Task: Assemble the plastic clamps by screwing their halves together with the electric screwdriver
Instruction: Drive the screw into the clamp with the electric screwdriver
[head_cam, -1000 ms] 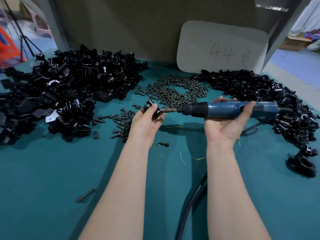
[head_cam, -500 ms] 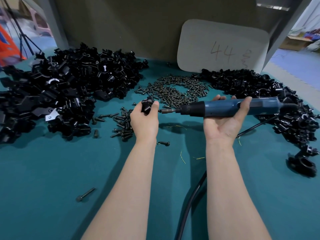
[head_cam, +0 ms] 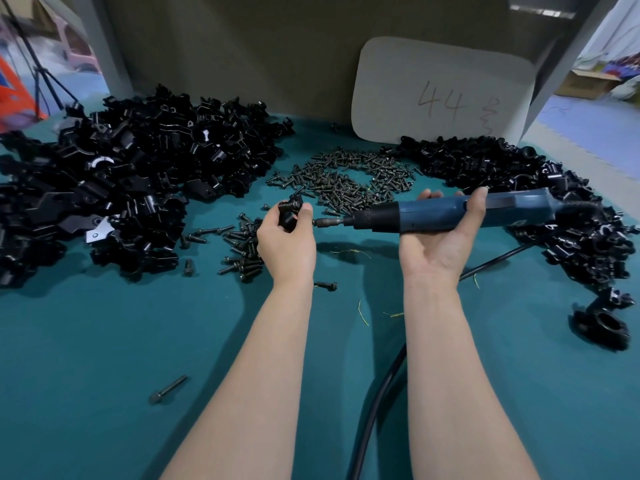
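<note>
Left hand: the left hand (head_cam: 287, 244) pinches a small black plastic clamp (head_cam: 289, 212) between thumb and curled fingers, raised above the teal cloth table (head_cam: 104, 341).
Right hand: the right hand (head_cam: 440, 244), palm up, wraps its fingers and thumb round the barrel of the blue electric screwdriver (head_cam: 433, 216), which lies level.
Bit: the metal bit (head_cam: 327, 222) points at the clamp and ends just beside the left thumb. Whether it sits in a screw head cannot be told.
Supplies: a heap of dark metal screws (head_cam: 346, 181) lies beyond the hands, between a large pile of black clamp halves (head_cam: 121, 174) on the left and a second black pile (head_cam: 519, 174) on the right.
Cable: a black cable (head_cam: 374, 410) trails over the cloth beneath the right forearm.
Handling: the clamp looks light, stiff and smooth, so it will probably try to spin under the driver's torque.
Where to hold: best gripped across both halves, squeezing them together, with fingertips beside the screw hole and clear of the bit.
Risk: a loose pinch may let the halves slip apart.
</note>
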`<state>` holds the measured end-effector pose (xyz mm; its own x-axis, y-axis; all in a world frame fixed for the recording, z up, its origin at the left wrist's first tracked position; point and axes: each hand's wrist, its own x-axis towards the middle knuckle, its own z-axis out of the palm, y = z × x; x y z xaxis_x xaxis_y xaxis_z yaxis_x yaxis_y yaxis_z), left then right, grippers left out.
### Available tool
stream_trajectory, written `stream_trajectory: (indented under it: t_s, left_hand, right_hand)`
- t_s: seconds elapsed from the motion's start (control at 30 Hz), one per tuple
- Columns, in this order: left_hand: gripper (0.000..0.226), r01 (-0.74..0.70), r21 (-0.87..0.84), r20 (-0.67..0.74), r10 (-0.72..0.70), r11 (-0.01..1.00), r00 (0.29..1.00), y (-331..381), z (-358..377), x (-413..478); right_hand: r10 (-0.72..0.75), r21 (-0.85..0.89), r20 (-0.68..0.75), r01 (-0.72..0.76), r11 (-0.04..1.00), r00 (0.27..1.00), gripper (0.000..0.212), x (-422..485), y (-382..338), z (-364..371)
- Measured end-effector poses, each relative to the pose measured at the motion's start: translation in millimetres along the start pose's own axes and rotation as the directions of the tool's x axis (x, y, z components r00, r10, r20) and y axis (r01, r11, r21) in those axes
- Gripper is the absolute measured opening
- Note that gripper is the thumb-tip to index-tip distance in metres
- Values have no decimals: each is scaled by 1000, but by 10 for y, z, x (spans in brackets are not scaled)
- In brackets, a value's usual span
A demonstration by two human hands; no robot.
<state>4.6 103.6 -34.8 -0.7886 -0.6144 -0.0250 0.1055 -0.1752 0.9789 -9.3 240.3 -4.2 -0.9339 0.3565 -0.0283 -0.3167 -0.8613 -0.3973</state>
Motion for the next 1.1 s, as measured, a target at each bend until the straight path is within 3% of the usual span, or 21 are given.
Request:
stream_trajectory:
  t_s: [0.37, 0.47, 0.67, 1.1]
  left_hand:
    - [12, -12, 19, -9, 12, 1000, 1000, -37, 24, 8]
    - [2, -24, 58, -20, 25, 998, 999, -49, 37, 2]
    - [11, -49, 114, -65, 57, 992, 996, -70, 31, 23]
    - [16, -67, 226, 22, 63, 972, 998, -103, 35, 21]
  right_hand:
    - [14, -5, -8, -14, 1000, 1000, 21, -12, -3, 22]
    - [6, -40, 3, -6, 999, 1000, 19, -21, 5, 27]
    - [2, -64, -36, -5, 998, 999, 22, -54, 28, 45]
    - [12, -60, -82, -17, 998, 997, 20, -53, 19, 13]
